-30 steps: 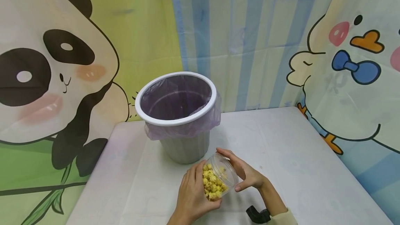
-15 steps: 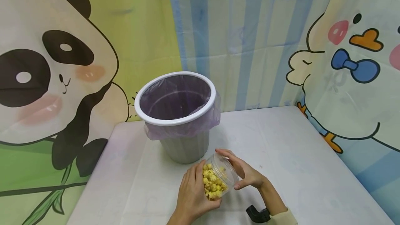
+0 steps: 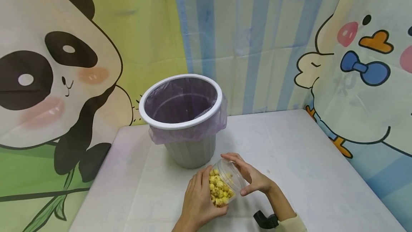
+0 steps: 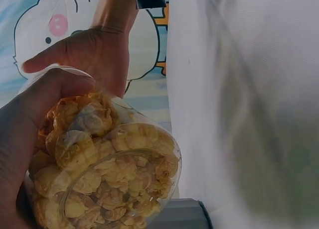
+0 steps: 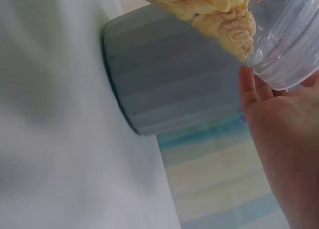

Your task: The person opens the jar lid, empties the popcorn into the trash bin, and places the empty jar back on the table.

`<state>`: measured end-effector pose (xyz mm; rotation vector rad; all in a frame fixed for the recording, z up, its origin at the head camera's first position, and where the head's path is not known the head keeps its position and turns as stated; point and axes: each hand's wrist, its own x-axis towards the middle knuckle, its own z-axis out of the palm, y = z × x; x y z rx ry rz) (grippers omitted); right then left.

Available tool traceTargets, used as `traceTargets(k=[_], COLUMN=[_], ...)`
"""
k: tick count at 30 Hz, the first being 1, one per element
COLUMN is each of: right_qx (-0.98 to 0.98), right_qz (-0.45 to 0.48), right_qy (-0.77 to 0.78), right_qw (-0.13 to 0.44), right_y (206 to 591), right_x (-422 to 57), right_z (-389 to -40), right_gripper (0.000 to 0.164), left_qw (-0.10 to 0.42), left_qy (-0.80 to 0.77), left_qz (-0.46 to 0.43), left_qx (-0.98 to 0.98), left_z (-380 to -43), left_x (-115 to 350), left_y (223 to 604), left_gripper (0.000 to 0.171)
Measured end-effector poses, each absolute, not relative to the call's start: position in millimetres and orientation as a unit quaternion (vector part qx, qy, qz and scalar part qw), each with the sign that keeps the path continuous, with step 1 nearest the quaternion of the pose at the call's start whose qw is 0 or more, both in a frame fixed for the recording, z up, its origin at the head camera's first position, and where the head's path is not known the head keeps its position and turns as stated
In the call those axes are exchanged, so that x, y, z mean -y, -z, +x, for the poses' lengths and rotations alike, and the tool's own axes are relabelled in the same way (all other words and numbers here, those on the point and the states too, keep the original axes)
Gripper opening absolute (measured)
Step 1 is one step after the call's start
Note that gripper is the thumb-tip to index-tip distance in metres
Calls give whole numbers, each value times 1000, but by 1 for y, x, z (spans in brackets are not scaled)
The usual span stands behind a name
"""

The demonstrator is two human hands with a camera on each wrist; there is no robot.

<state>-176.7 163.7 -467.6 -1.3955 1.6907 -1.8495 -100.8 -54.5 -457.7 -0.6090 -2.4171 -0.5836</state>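
Note:
A clear plastic jar [image 3: 220, 188] of yellow popcorn is tilted, its wide mouth end up and to the right. My left hand [image 3: 199, 203] grips the jar's body, thumb below and fingers over the far side. At the mouth end, the fingers and thumb of my right hand [image 3: 255, 177] span the clear round lid [image 3: 237, 181]. From the left wrist, the jar's base [image 4: 119, 189] faces the camera with popcorn pressed behind it. In the right wrist view the fingers [image 5: 246, 84] curl at the lid's edge, partly hidden behind it.
Just behind the jar stands a grey trash can [image 3: 191, 155] with a white rim and a purple liner bag [image 3: 206, 131] folded over it. Both are on a white-covered table [image 3: 283, 153]. Cartoon-printed curtains [image 3: 225, 38] close off the back and sides.
Almost nothing differs. Both hands keep their places on the jar and lid, with only a very slight leftward shift of the right hand.

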Motion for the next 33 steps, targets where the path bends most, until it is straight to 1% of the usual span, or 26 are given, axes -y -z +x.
traceTargets(k=[5, 9, 13, 15, 18, 22, 29, 33], right_qx=[-573, -552, -565, -576, -578, -562, -596, -593], right_qz=[-505, -509, -478, -469, -482, -512, -479, -494], right_qy=[633, 644, 651, 650, 641, 634, 628, 619], right_qw=[128, 151, 167, 164, 150, 142, 144, 146], right_y=[469, 468, 467, 467, 466, 464, 468, 466], right_x=[-165, -166, -166, -166, -165, -163, -164, -162], right_z=[-178, -176, -174, -174, -174, -175, -175, -175], right_gripper=[93, 95, 96, 94, 91, 93, 92, 92], left_qw=[284, 285, 286, 286, 289, 291, 282, 277], left_qy=[214, 213, 214, 214, 213, 216, 218, 219], left_qz=[-231, -230, -229, -229, -229, -227, -221, -220], left_qx=[905, 906, 906, 906, 905, 904, 908, 910], left_z=[-100, -101, -101, -101, -101, -100, -101, -102], left_x=[54, 54, 54, 54, 55, 55, 57, 58], left_y=[459, 459, 459, 460, 461, 462, 461, 463], left_gripper=[109, 110, 110, 109, 109, 110, 109, 109])
